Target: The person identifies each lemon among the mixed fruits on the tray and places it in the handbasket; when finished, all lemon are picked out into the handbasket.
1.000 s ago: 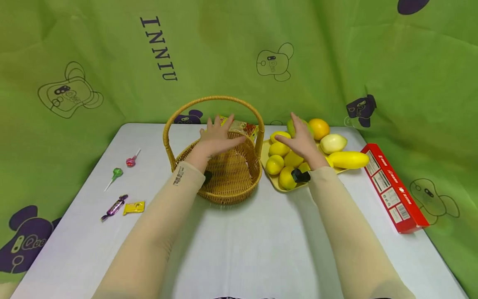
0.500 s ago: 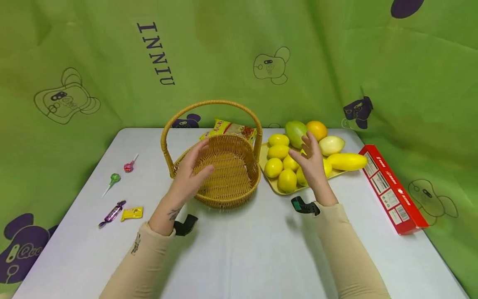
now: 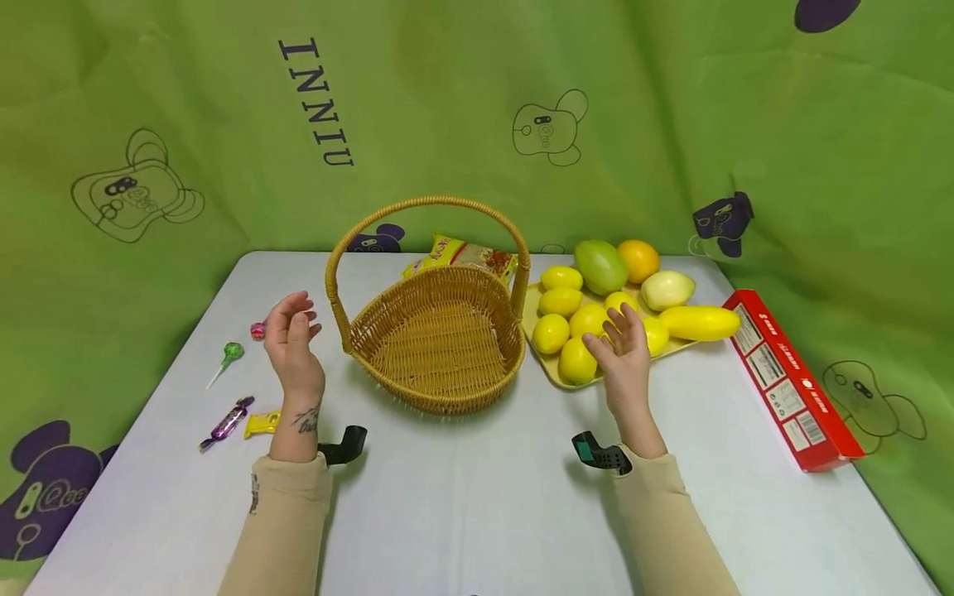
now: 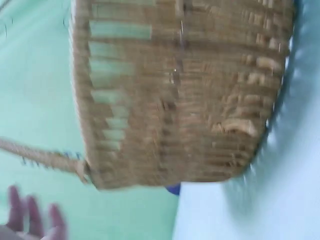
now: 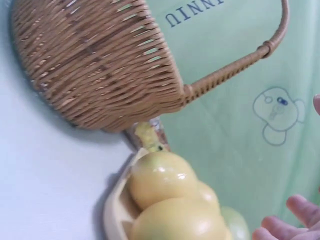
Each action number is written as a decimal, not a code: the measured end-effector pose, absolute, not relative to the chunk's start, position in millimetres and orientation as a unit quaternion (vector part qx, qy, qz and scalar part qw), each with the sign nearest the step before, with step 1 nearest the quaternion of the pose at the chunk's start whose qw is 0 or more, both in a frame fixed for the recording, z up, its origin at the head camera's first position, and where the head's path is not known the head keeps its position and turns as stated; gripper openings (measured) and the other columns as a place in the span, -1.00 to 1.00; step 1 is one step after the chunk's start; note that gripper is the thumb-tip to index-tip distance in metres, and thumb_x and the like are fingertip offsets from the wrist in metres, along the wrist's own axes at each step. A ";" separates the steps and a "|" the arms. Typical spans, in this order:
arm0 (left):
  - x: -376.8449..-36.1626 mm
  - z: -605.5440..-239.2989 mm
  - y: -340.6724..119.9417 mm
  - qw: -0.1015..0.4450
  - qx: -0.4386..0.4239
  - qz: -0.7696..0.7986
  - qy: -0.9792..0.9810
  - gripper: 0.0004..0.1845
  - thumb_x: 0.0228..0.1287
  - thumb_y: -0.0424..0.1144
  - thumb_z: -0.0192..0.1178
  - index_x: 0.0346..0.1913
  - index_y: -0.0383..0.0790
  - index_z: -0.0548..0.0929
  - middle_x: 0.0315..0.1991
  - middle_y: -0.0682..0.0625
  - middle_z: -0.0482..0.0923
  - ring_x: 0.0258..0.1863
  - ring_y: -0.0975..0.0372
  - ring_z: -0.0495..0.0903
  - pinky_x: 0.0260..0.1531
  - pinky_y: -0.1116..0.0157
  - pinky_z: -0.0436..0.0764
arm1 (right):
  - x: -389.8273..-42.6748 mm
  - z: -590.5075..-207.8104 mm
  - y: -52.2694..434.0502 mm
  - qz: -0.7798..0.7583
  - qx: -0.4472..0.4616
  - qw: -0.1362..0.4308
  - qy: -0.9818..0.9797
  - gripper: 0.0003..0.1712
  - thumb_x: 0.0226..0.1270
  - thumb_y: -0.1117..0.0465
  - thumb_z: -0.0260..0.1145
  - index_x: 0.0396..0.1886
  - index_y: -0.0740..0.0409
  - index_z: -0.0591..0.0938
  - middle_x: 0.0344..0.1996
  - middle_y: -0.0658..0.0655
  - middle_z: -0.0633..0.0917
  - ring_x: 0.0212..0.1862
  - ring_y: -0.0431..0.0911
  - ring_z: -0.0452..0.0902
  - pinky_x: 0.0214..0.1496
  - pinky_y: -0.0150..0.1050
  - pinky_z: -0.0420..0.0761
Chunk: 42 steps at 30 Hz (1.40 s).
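The basket is woven wicker, rough and matt, with a twisted cane handle. The lemons look smooth, with a soft waxy sheen, on a matt plastic tray. The table is smooth, pale and dull. The red box is printed cardboard. The backdrop is creased matt cloth.

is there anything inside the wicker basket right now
No, in the head view the wicker basket shows only its bare woven bottom.
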State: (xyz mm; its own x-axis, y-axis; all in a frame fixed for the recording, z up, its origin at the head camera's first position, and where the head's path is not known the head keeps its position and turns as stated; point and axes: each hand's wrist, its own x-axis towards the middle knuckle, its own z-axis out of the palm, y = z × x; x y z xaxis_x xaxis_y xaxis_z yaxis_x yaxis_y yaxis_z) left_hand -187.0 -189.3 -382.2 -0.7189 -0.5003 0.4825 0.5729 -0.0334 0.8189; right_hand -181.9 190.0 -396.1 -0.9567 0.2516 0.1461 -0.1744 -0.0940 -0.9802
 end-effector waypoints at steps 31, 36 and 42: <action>-203.8 -402.8 -203.1 0.182 0.010 -0.734 -0.654 -0.60 0.39 -0.12 -0.04 0.15 -0.27 0.50 -0.28 0.09 0.62 -0.19 0.19 0.55 -0.39 0.45 0.47 | -231.6 -434.9 258.7 0.589 -0.104 0.303 -0.742 -0.47 0.05 0.38 0.35 0.07 0.39 0.48 0.05 0.32 0.52 0.15 0.09 0.36 0.20 -0.09 0.29; -206.3 -403.1 -202.3 0.175 0.011 -0.736 -0.654 -0.61 0.40 -0.11 -0.04 0.15 -0.24 0.51 -0.28 0.09 0.62 -0.18 0.21 0.55 -0.34 0.43 0.50 | -236.5 -439.5 269.6 0.588 -0.132 0.278 -0.748 -0.41 0.05 0.37 0.35 0.13 0.42 0.43 0.12 0.34 0.46 0.17 0.08 0.32 0.24 -0.15 0.27; -209.2 -403.3 -200.0 0.162 0.000 -0.742 -0.651 -0.57 0.39 -0.07 -0.03 0.17 -0.28 0.49 -0.28 0.11 0.62 -0.18 0.24 0.55 -0.31 0.41 0.50 | -234.2 -441.6 279.4 0.590 -0.156 0.216 -0.762 -0.32 0.08 0.36 0.33 0.23 0.38 0.34 0.21 0.29 0.39 0.27 0.03 0.24 0.38 -0.20 0.17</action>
